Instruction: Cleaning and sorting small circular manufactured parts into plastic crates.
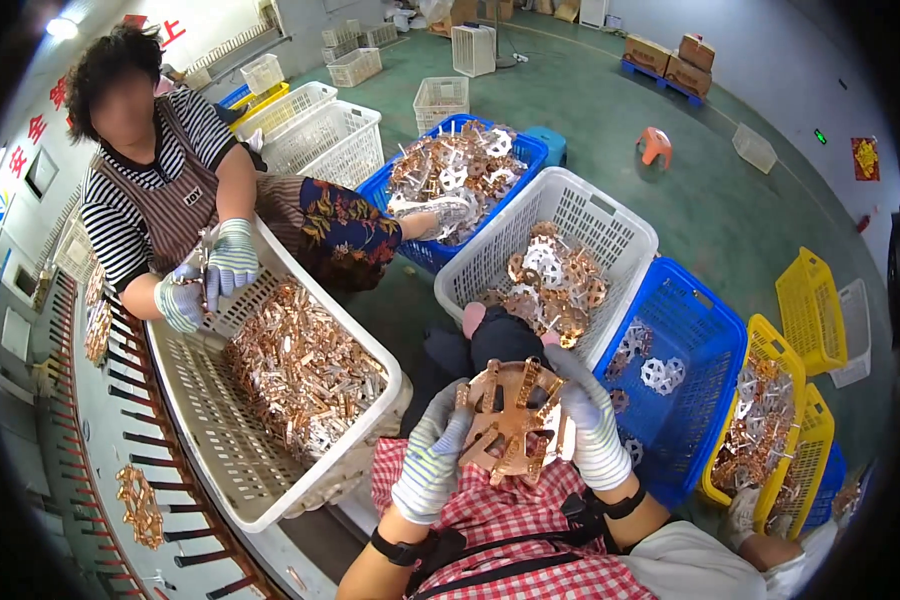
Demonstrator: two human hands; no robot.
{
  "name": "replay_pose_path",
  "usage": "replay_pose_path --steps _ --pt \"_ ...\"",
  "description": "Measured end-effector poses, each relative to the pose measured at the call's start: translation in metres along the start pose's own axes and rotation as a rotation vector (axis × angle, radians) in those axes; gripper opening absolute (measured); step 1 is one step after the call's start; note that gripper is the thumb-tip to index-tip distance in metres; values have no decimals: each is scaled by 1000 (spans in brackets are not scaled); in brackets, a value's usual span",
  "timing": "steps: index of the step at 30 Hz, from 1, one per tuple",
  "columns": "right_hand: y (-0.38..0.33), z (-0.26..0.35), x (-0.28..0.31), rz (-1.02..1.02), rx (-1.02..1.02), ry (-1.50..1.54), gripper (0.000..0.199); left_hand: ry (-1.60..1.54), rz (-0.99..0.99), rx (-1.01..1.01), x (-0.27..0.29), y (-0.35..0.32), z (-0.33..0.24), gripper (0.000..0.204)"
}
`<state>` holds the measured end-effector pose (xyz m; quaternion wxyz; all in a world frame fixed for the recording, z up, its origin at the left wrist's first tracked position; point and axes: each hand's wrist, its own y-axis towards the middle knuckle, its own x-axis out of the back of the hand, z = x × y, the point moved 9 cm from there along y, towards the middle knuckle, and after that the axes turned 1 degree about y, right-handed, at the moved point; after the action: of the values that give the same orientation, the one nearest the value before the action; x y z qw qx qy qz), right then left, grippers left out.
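Observation:
In front of my lap I hold a round copper-coloured metal part (515,412) with slots and narrow strips radiating from its middle. My left hand (430,455), in a striped knit glove, grips its left edge. From the other side my right hand (592,425), gloved alike, closes on its right edge; some fingertips are hidden behind the part. Left of my hands stands a white basket (396,385) holding a heap of small copper strips (300,365). Ahead is a grey-white basket (635,228) with round copper and silver parts (550,270).
Across the white basket sits a person (155,150) with gloved hands around small metal pieces. A blue basket (705,310) with a few silver parts stands at my right, yellow baskets (802,375) beyond it. A rack with dark pegs (155,440) runs along the left.

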<state>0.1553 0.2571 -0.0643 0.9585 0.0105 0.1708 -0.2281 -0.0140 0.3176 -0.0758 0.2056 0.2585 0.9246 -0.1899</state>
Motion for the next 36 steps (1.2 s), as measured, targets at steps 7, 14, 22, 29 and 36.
replay_pose_path --steps 7,14,22,29,36 --pt "-33 -45 -27 49 -98 581 62 -396 -116 -99 -8 9 -1 42" --pt "-27 -66 20 -156 -37 102 36 399 -393 -483 4 -7 -27 39" --pt "-40 -5 -42 241 458 -786 41 1019 -374 -623 -34 0 -71 15" --pt "-26 -26 -22 101 284 -452 34 945 -267 -675 -36 9 -46 16" --pt "-21 -24 46 -312 92 -190 35 340 -222 -242 -25 19 -15 18"
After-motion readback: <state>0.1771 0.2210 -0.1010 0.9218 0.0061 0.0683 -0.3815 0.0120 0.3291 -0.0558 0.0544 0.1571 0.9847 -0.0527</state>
